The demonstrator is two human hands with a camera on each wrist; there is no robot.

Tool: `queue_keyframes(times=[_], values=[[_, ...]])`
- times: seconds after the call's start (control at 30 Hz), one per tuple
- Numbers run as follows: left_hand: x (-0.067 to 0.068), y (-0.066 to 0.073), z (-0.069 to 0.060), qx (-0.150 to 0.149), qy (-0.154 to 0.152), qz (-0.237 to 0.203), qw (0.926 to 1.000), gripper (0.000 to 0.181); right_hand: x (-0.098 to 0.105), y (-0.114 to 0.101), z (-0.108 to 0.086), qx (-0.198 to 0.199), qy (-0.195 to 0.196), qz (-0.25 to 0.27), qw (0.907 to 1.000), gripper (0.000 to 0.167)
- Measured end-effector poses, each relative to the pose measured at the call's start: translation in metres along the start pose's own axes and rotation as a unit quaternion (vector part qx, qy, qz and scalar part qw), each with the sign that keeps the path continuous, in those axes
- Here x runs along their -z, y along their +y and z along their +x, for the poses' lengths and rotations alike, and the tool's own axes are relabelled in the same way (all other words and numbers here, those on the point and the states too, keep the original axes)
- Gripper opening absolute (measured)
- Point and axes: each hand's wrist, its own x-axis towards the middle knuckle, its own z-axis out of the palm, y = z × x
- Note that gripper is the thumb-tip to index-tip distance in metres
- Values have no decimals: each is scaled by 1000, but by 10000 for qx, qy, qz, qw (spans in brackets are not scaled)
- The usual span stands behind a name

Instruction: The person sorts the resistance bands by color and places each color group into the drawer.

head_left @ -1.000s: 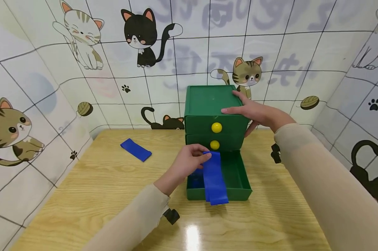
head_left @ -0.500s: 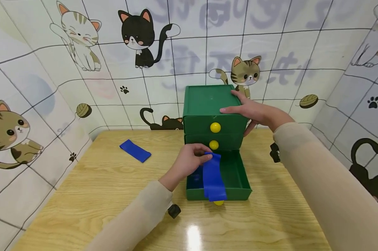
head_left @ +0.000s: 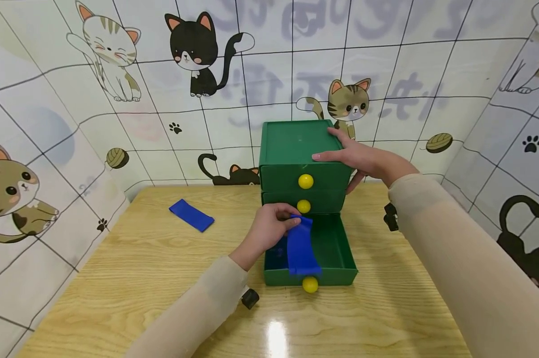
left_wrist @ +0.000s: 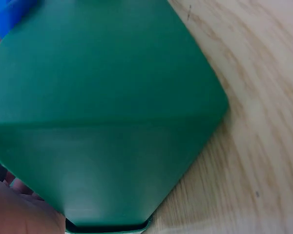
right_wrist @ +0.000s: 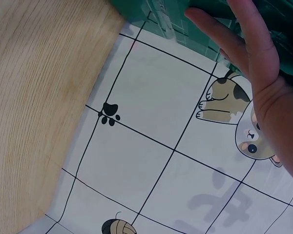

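A small green drawer cabinet (head_left: pixel 292 141) stands at the back of the table, its bottom drawer (head_left: pixel 336 277) pulled out. Over that drawer my left hand (head_left: pixel 269 228) pinches one end of a flat blue strip (head_left: pixel 302 248) between thumb and fingers. The strip hangs toward the drawer's front wall, its lower end just above the yellow knob (head_left: pixel 310 285). Something dark blue (head_left: pixel 276 254) lies in the drawer's left part, partly hidden. My right hand (head_left: pixel 363 158) rests on the cabinet's top right edge, fingers spread over the top and side; straight fingers (right_wrist: pixel 256 44) show in the right wrist view.
Another blue strip (head_left: pixel 191 215) lies flat on the wooden table (head_left: pixel 162 268), left of the cabinet. Two upper drawers with yellow knobs (head_left: pixel 306 181) are closed. A cat-patterned wall covering (head_left: pixel 269 89) stands behind and on both sides.
The blue strip in my left hand has drawn back slightly, its lower end rising off the drawer front so the yellow knob now shows. My right hand stays on the cabinet.
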Motion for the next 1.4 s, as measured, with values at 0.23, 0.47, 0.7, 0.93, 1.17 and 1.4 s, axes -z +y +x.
queue_keyframes(times=[0.23,0.47,0.7,0.93,1.17,1.4], values=[[0,0,-2,74,-168,-49,9998,14,-1,-1,1,3,-5,64,10000,111],[8,14,-12,-59,-325,-310,9990,15,0,-4,-1,46,8,-14,10000,113],[18,49,-29,-295,-304,-851,9955,17,2,-5,-2,30,51,37,10000,115],[14,59,-46,-181,-436,-1176,9919,17,1,-4,-4,72,53,3,10000,114],[1,25,-28,319,-457,-845,9949,14,1,-2,-3,31,82,50,9999,114],[-1,6,-17,77,-371,173,9991,11,-1,-1,-3,58,42,80,9999,114]])
